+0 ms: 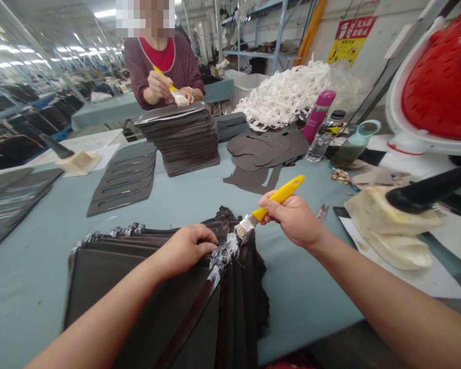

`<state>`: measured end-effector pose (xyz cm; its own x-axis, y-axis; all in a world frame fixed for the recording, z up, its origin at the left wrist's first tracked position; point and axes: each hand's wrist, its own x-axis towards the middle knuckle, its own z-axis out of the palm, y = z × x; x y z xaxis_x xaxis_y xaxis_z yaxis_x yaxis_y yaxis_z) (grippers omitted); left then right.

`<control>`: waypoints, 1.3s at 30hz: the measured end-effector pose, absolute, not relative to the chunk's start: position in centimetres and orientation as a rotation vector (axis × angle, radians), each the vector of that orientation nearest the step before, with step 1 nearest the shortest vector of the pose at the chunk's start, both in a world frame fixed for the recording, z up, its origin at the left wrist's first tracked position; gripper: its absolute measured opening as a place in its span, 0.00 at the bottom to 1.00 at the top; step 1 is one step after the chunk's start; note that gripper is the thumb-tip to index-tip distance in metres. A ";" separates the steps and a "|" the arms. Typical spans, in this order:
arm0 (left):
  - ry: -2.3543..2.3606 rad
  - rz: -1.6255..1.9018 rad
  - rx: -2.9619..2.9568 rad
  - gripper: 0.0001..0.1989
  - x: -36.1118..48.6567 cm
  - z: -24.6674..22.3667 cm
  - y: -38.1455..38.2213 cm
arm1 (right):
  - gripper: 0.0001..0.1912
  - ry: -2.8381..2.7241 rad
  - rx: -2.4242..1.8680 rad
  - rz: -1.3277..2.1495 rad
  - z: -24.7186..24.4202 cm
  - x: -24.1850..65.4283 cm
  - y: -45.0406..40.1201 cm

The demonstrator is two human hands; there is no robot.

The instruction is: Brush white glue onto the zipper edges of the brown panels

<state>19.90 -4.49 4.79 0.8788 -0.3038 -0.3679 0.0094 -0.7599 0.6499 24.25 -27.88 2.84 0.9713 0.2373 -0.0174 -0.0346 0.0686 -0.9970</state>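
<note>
My right hand [292, 218] is closed firmly around a flat yellow plastic-handled brush [278, 196], fingers wrapped, handle pointing up-right. Its metal ferrule and white-gummed bristles [245, 228] sit right on the edge of a fanned stack of dark brown leather-look cut panels [142, 292]. My left hand [188, 248] is on that stack, fingers curled together over the upper edge, not spread; can't tell if it's pinching the panels or just pressing them down. The stack lies on a pale blue-grey table [30, 292], directly in front of me, between my forearms. Panel edges near both hands are crusted with white adhesive [221, 256]. Further along the table: a tall squared pile of dark cut panels [184, 143], a fanned row of dark slotted panels [125, 177], loose dark brown cut pieces [253, 164]. Behind those, a heap of white curled strips [288, 95], a pink bottle [318, 115] and a clear plastic bottle [322, 143]. Small metal snips [322, 212] lie just right of my right hand. Further right, a stained cream cloth pad [392, 225] sits under a black tube [426, 192]. Across the table, a co-worker [161, 66] holds a similar yellow-handled brush [162, 76] above the tall pile.
</note>
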 end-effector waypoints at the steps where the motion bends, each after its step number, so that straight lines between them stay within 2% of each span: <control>1: -0.239 -0.592 2.346 0.07 19.9 4.8 -4.5 | 0.15 -0.161 -1.469 0.261 2.5 24.1 -27.6; 7: -0.195 -0.574 2.272 0.08 19.8 4.9 -4.6 | 0.15 -0.238 -1.214 0.439 2.1 23.2 -26.1; 15: -0.156 -0.579 2.251 0.10 19.5 5.3 -4.7 | 0.15 -0.182 -1.210 0.281 3.4 23.7 -27.7; 19: -0.009 -0.616 2.224 0.14 19.7 5.0 -5.1 | 0.14 -0.278 -1.277 0.371 3.0 23.4 -27.4; 24: -0.065 -0.663 2.332 0.13 20.9 4.2 -5.6 | 0.15 -0.232 -1.162 0.310 3.0 23.6 -28.3; 27: -0.192 -0.716 2.440 0.14 21.7 4.2 -5.9 | 0.15 -0.155 -1.298 0.241 1.9 24.1 -29.3; 34: -0.332 -0.815 2.511 0.13 22.5 4.3 -6.7 | 0.15 -0.103 -1.396 0.331 -3.1 24.3 -28.9; 39: -0.250 -0.825 2.521 0.13 22.4 3.8 -6.5 | 0.15 -0.067 -1.358 0.234 -2.7 24.8 -29.6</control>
